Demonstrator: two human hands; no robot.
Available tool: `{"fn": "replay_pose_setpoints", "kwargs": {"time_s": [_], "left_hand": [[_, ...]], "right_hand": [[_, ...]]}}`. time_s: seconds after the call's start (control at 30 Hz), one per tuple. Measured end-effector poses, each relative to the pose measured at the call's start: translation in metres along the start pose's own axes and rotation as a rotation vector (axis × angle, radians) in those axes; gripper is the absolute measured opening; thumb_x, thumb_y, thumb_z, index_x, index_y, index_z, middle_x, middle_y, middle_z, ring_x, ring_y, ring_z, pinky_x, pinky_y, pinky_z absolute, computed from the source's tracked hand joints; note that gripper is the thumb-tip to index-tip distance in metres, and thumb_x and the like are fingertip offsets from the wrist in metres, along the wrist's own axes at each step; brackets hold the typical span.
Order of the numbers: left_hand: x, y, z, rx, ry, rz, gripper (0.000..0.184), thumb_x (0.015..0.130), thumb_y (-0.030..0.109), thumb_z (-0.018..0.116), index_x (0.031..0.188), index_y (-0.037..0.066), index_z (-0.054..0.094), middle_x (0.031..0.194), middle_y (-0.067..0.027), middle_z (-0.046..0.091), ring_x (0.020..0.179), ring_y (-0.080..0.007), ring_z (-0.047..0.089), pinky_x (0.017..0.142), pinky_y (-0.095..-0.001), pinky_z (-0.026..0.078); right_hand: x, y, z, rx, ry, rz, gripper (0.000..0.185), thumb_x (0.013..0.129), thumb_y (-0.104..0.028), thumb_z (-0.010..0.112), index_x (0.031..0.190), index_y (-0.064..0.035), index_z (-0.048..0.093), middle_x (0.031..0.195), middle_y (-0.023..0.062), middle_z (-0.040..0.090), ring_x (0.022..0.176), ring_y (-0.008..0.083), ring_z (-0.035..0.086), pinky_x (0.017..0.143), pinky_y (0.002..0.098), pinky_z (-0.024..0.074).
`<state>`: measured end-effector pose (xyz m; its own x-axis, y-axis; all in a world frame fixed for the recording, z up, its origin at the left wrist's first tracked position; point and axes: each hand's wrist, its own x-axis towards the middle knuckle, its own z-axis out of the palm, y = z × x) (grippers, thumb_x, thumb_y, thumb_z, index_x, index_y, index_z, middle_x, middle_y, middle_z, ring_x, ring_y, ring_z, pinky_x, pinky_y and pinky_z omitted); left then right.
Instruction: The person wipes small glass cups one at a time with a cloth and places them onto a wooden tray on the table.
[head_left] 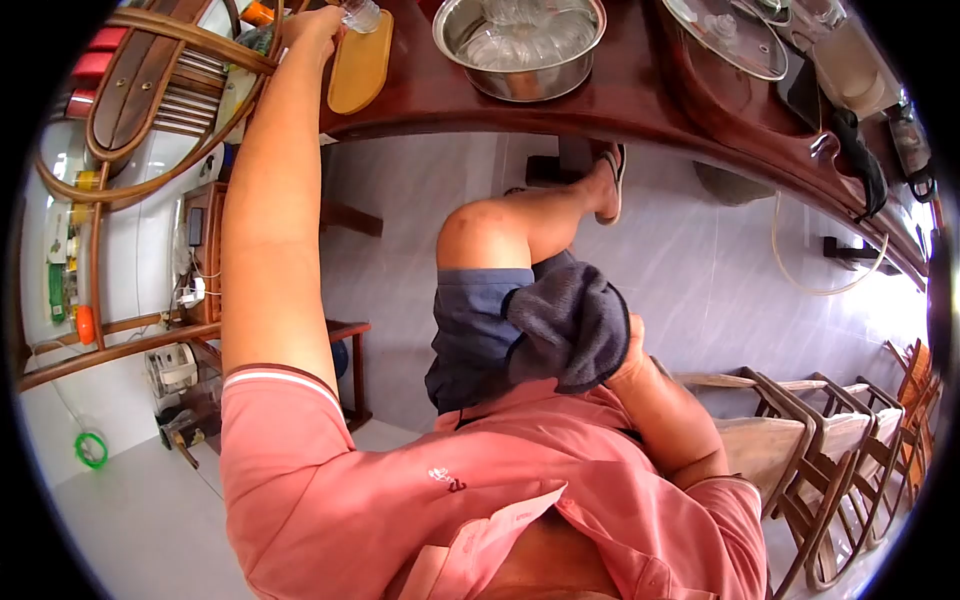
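Beside a glossy table [410, 92] on grey tiles [690, 270], right hand [632, 357] clutches dark cloth [568, 325] — left hand [316, 28], hold unclear.

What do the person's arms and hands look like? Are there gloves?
Short, salmon-pink sleeves! The left sleeve ends in a white stripe and a dark edge; the right sleeve's trim is harder to see. Below them, both arms are bare. No glove shows on the left hand or right hand.
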<state>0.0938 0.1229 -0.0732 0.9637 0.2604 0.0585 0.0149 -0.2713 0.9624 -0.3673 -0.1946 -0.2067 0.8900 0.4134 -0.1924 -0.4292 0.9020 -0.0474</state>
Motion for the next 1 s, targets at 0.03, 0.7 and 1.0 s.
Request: {"fn": "replay_pose_setpoints", "kwargs": {"time_s": [0.03, 0.7, 1.0], "left_hand": [[-0.004, 0.003, -0.003, 0.005, -0.041, 0.043, 0.025, 0.083, 0.003, 0.078, 0.094, -0.007, 0.059, 0.077, -0.0133, 0.066, 0.057, -0.0158, 0.062, 0.044, -0.0273, 0.049], [-0.134, 0.092, 0.084, 0.865, -0.862, 0.545, 0.033, 0.091, 0.028, 0.067, 0.101, -0.003, 0.074, 0.082, -0.0081, 0.073, 0.078, -0.0141, 0.066, 0.072, -0.0306, 0.051], [-0.131, 0.089, 0.082, 0.828, -0.99, 0.497, 0.027, 0.096, 0.019, 0.061, 0.104, -0.004, 0.073, 0.089, -0.0051, 0.072, 0.085, -0.0126, 0.063, 0.079, -0.03, 0.049]], "right_hand": [[-0.003, -0.003, 0.003, -0.005, 0.191, 0.016, 0.049, 0.085, -0.013, 0.07, 0.13, -0.0003, 0.058, 0.126, 0.0182, 0.063, 0.112, 0.0348, 0.065, 0.101, 0.0481, 0.0531], [0.023, -0.029, 0.102, -2.56, 0.043, -0.619, 0.02, 0.055, -0.026, 0.065, 0.073, -0.0219, 0.062, 0.061, 0.01, 0.052, 0.064, 0.0339, 0.059, 0.049, 0.0494, 0.0389], [0.02, -0.037, 0.109, -2.626, -0.042, -0.619, 0.02, 0.054, -0.025, 0.065, 0.074, -0.0251, 0.063, 0.064, 0.0104, 0.049, 0.059, 0.0325, 0.055, 0.047, 0.0475, 0.0365]]}}
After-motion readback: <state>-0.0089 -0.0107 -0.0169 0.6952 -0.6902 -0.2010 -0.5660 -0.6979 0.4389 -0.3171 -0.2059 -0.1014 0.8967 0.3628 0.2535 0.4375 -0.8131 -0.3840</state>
